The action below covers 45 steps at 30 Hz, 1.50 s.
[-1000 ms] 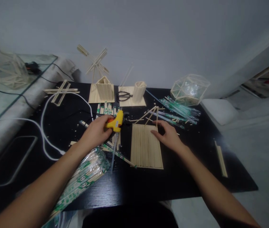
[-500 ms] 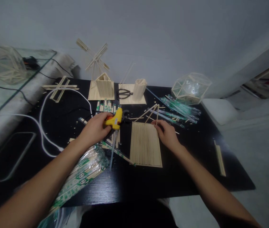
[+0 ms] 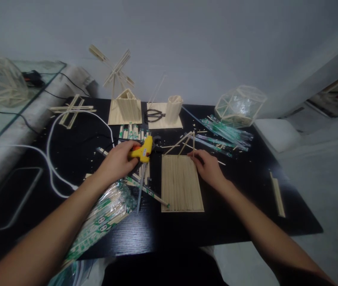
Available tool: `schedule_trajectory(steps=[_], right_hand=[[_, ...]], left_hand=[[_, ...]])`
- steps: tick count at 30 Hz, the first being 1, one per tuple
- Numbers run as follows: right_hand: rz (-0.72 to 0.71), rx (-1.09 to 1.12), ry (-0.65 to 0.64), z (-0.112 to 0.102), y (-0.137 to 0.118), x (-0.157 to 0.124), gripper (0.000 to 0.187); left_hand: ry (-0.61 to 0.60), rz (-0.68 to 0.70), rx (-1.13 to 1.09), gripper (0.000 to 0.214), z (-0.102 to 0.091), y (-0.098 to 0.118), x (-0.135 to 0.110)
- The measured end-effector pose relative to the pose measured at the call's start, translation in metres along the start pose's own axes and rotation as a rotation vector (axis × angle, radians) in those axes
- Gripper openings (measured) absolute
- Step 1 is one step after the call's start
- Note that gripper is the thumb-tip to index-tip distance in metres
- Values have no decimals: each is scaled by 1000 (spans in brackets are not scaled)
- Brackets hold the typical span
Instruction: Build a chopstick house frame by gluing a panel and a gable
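Observation:
My left hand (image 3: 115, 163) is closed around the handle of a yellow glue gun (image 3: 142, 150) resting on the black table (image 3: 187, 230). A flat panel of glued wooden sticks (image 3: 181, 182) lies just right of it. My right hand (image 3: 208, 167) rests on the panel's upper right corner, fingers curled by a triangle of thin sticks (image 3: 184, 143) at the panel's far edge. Whether those fingers pinch a stick I cannot tell.
A bag of wrapped chopsticks (image 3: 103, 216) lies under my left forearm. At the back stand a stick windmill house (image 3: 124, 105), scissors (image 3: 154, 115), a stick cup (image 3: 173, 109) and a wire polyhedron (image 3: 239, 105). Plastic wrappers (image 3: 225, 135) lie right; a white cable (image 3: 52, 159) runs left. A loose stick (image 3: 277, 195) lies far right.
My right hand has slid a little toward the panel's far right corner, next to the stick triangle. The left hand keeps its hold on the glue gun.

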State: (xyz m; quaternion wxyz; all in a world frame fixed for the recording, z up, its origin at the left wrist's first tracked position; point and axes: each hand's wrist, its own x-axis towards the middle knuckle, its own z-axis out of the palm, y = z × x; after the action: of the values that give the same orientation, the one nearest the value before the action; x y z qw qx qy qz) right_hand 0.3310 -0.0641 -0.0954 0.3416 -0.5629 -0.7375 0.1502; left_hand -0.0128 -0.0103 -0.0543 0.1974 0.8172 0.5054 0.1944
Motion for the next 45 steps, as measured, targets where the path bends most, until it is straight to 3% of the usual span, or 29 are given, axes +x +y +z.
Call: schedule_trajectory(steps=[29,35,38,45], right_hand=[[-34,-7,50,-4,1,1,17],[16,-230,180,-15,17,1,19],[66,-279,168,-14,27,0,10],[91,-264,149,-5,33,0,18]], left_hand=[[-24,-7,-24,41,-2,-2,0],[-33,-10,-11,40,-3,0,1],[-31,-1,-19,40,-3,-1,1],[-24,-19,-18,44,-2,-1,1]])
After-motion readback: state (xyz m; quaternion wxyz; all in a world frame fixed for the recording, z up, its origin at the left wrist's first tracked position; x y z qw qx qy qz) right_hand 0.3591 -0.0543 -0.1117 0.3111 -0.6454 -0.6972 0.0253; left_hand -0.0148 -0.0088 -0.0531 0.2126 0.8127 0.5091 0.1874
